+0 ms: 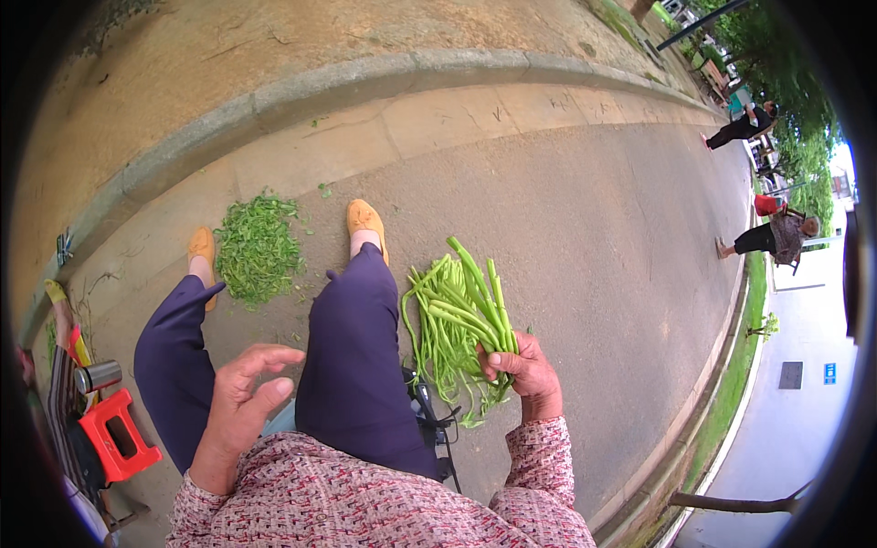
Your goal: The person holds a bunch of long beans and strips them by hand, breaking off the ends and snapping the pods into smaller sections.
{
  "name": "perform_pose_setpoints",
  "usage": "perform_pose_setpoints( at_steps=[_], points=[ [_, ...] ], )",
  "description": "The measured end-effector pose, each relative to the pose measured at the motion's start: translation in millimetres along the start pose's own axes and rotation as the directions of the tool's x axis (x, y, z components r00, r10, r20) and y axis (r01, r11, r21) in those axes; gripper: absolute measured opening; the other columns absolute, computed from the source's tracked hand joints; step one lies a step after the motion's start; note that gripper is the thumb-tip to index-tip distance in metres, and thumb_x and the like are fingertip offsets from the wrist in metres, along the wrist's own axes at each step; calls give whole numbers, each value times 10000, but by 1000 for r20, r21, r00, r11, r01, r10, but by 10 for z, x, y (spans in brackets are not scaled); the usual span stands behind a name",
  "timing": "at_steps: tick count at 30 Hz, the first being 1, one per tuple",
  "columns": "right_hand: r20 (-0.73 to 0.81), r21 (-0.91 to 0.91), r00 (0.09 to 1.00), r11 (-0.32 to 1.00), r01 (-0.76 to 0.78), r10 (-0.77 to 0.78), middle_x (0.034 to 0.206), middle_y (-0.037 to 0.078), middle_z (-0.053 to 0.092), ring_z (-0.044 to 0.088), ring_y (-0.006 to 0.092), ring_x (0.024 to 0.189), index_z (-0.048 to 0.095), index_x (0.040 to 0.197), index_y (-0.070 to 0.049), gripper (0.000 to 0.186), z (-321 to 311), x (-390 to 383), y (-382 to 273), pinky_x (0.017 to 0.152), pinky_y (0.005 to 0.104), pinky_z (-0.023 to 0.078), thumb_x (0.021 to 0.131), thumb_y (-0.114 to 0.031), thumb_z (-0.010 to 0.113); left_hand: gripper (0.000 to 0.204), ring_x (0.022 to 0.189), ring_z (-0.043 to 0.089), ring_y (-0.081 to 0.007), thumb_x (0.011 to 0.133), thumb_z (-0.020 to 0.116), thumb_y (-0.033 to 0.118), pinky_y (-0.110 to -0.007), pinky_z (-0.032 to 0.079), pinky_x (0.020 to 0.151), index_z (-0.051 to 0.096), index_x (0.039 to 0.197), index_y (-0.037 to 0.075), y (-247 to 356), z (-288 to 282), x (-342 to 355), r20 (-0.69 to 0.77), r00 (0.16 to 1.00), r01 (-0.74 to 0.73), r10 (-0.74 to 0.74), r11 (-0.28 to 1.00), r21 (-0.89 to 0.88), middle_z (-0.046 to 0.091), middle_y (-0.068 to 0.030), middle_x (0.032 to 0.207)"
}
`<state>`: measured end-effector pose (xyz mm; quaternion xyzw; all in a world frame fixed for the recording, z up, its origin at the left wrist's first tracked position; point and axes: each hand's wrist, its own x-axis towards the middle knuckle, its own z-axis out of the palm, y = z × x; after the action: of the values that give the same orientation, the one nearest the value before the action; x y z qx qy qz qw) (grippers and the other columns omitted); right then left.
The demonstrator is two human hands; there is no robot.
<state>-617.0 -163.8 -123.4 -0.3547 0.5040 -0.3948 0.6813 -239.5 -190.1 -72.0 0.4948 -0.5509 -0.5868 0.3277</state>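
Observation:
My right hand (525, 367) is closed round the lower end of a bunch of thick green vegetable stems (477, 297), whose tips point away from me. Below and beside that bunch, a heap of thinner green stems (438, 340) lies on the pavement to the right of my knee. My left hand (245, 397) hovers over my lap with thumb and fingers apart, nothing visible in it. Between my two orange shoes (365, 219) sits a pile of plucked green leaves (258, 248).
A red plastic stool (119, 437) stands at the left beside another seated person and a metal cup (99, 375). Black straps or cords (427, 406) lie by my right thigh. A stone kerb (301, 94) curves across the far side. Two people (787, 236) are off to the right.

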Motion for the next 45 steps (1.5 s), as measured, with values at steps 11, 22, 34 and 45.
perform_pose_setpoints(
  at_steps=[11, 22, 34, 45],
  points=[
    [510, -759, 729, 159, 631, -458, 776, 94, 550, 550, 285, 695, 505, 1000, -25, 273, 2194, 362, -545, 585, 395, 362, 750, -58, 612, 747, 1206, 452, -227, 731, 768, 206, -380, 336, 1037, 350, 1323, 26, 314, 176, -70, -72, 996, -88, 51, 630, -772, 485, -160, 1277],
    [823, -503, 417, -155, 850, -386, 1126, 134, 516, 505, 275, 1055, 390, 1298, -19, 692, 3332, 663, -428, 835, 415, 361, 712, -232, 689, 177, 952, 618, -258, 870, 571, 94, -399, 478, 892, 536, 1021, 8, 20, -781, -496, -767, 632, -646, 106, 619, -447, 642, -119, 852],
    [629, -389, 658, 566, 727, -414, 842, 102, 592, 595, 206, 738, 604, 1056, -19, 305, 3478, 545, -19, 644, 302, 472, 791, -145, 687, 175, 586, 533, -87, 842, 606, 44, -223, 451, 507, 532, 998, 16, -554, -808, -859, -754, 653, -356, -66, 852, -384, 564, -28, 767],
    [429, -391, 853, 791, 471, -296, 781, -2, 578, 529, 52, 690, 589, 936, -10, 166, 3466, 645, 412, 623, 207, 463, 792, -10, 671, 547, 1070, 528, -164, 821, 699, 180, -295, 448, 906, 408, 1244, -8, -762, -504, -962, -539, 823, -244, 178, 968, -52, 537, -97, 1146]
  ],
)
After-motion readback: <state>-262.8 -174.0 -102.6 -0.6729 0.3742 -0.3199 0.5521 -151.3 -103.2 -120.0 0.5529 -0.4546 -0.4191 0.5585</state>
